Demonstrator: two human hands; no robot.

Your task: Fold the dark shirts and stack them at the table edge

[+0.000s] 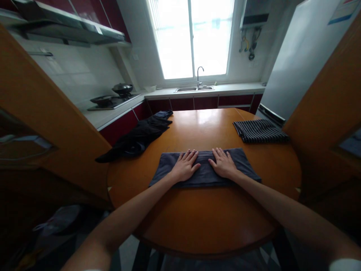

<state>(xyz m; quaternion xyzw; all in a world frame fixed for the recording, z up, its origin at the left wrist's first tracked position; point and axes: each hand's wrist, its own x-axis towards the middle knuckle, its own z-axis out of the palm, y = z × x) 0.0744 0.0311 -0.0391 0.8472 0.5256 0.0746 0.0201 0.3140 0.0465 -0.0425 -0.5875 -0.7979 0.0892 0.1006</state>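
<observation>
A dark grey-blue folded garment (204, 169) lies as a wide flat band across the near middle of the table; its exact kind cannot be made out. My left hand (185, 165) rests palm down on its left half, fingers stretched forward and thumb pointing inward. On the right half, my right hand (223, 163) lies flat in the same way, fingers spread. A strip of cloth shows between the two thumbs. Neither hand grips the fabric.
The round wooden table (205, 218) bears a crumpled pile of black clothing (141, 135) at left and a folded black-and-white striped cloth (259, 130) at right. Beyond are a sink (186, 89), a stove with a wok (122, 89) and a fridge (299, 64).
</observation>
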